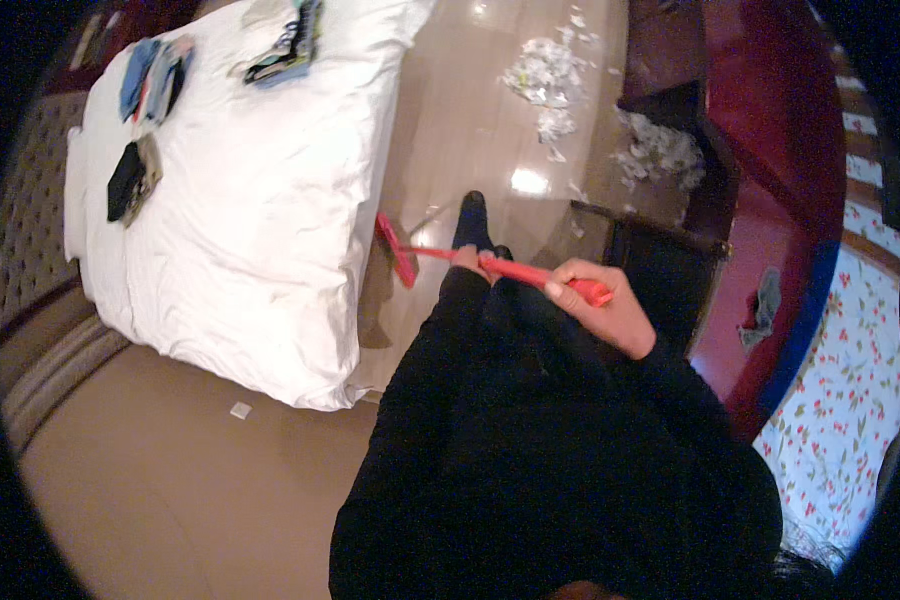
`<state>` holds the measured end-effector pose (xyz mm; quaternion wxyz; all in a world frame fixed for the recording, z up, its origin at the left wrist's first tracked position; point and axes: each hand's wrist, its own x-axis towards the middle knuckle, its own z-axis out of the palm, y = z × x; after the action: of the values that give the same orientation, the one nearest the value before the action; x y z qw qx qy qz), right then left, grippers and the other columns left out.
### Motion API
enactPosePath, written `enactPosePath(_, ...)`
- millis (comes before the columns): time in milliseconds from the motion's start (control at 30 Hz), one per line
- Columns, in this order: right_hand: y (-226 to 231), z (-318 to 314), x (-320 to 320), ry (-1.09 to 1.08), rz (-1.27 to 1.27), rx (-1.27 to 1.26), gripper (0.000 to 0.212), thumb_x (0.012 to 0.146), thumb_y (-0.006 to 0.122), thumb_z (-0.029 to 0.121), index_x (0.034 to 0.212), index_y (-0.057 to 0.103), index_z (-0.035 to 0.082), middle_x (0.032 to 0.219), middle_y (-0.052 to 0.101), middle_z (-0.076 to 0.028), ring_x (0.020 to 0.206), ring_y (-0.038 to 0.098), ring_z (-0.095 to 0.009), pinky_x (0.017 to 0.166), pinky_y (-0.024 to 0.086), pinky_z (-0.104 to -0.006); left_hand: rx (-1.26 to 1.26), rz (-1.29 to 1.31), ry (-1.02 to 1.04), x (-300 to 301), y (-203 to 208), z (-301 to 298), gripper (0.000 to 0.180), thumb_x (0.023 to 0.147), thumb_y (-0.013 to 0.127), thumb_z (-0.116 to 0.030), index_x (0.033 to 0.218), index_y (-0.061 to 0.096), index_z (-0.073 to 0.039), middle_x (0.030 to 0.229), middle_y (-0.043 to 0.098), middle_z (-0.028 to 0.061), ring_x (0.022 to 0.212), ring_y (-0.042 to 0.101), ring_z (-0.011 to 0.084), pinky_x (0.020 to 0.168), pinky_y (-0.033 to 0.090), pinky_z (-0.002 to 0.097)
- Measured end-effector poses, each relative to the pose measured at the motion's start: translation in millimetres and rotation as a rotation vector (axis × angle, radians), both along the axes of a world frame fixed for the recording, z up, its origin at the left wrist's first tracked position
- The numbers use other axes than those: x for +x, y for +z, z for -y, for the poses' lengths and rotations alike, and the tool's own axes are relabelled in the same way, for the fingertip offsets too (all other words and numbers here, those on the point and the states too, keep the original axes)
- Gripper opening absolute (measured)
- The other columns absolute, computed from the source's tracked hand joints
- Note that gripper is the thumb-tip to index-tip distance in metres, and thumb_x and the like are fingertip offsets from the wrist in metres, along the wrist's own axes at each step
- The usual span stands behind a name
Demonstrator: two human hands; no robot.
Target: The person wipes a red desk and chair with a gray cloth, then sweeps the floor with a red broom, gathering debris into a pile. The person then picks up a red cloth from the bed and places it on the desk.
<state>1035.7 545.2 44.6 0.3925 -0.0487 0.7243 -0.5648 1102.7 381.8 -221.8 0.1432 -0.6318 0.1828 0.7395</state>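
A broom with a long red handle (pixel 525 272) crosses in front of me. Its narrow pinkish-red head (pixel 396 252) is down at the side of the bed; bristles cannot be made out. Around the handle's top end, my right hand (pixel 610 308) is closed. My left hand (pixel 471 262) grips the same handle lower down, nearer the head. A dark shoe (pixel 473 215) shows on the floor just beyond my left hand.
On the left stands a bed with a white sheet (pixel 240 230), bearing folded clothes (pixel 158 82). White paper scraps (pixel 548 72) lie heaped on the tiled floor, with another heap (pixel 660 155) by dark red furniture (pixel 770 100). A dark low cabinet (pixel 665 285) stands close on my right.
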Motion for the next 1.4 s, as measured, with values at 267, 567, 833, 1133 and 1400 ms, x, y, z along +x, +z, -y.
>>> enactPosePath(267,72,6,-55,-0.160,-0.270,0.071,0.019,0.090,0.067,0.019,0.083,0.062,0.001,0.077,0.061,0.000,0.072,0.053,-0.008,0.066,0.044,-0.0243,0.255,-0.270,-0.049,-145,37,-21,0.010,0.090,0.046,-0.013,0.082,0.044,-0.007,0.068,0.049,0.0064,0.062,0.052,0.0220,0.059,0.050,0.0411)
enactPosePath(567,41,25,-76,-0.258,-0.101,-0.005,0.019,0.091,0.066,0.020,0.086,0.063,0.001,0.076,0.058,0.000,0.074,0.049,-0.006,0.067,0.042,-0.0228,0.211,-0.004,-0.022,-136,4,22,0.012,0.088,0.049,-0.011,0.077,0.042,-0.009,0.066,0.046,0.0056,0.058,0.049,0.0217,0.060,0.051,0.0403)
enactPosePath(833,42,-7,-117,-0.330,-0.292,0.059,0.018,0.087,0.070,0.019,0.083,0.063,0.003,0.073,0.060,-0.003,0.067,0.055,-0.011,0.064,0.044,-0.0254,0.205,-0.318,-0.441,-205,24,-13,0.022,0.091,0.044,-0.016,0.071,0.042,-0.009,0.057,0.042,0.0047,0.053,0.046,0.0232,0.066,0.047,0.0427)
enactPosePath(1133,33,-84,-208,-0.473,-0.133,-0.036,0.019,0.090,0.067,0.021,0.084,0.063,0.003,0.075,0.058,0.000,0.070,0.051,-0.008,0.066,0.043,-0.0251,0.218,-0.152,-0.243,-322,5,-56,0.016,0.090,0.044,-0.013,0.074,0.040,-0.009,0.064,0.043,0.0045,0.059,0.046,0.0228,0.063,0.046,0.0439)
enactPosePath(1400,-2,-79,-281,-0.457,-0.093,0.030,0.016,0.090,0.066,0.017,0.087,0.064,0.001,0.077,0.060,0.000,0.074,0.051,-0.007,0.067,0.042,-0.0248,0.284,-0.061,-0.340,-349,-139,-68,0.016,0.091,0.043,-0.020,0.077,0.044,-0.011,0.068,0.048,0.0039,0.064,0.051,0.0222,0.062,0.046,0.0421)
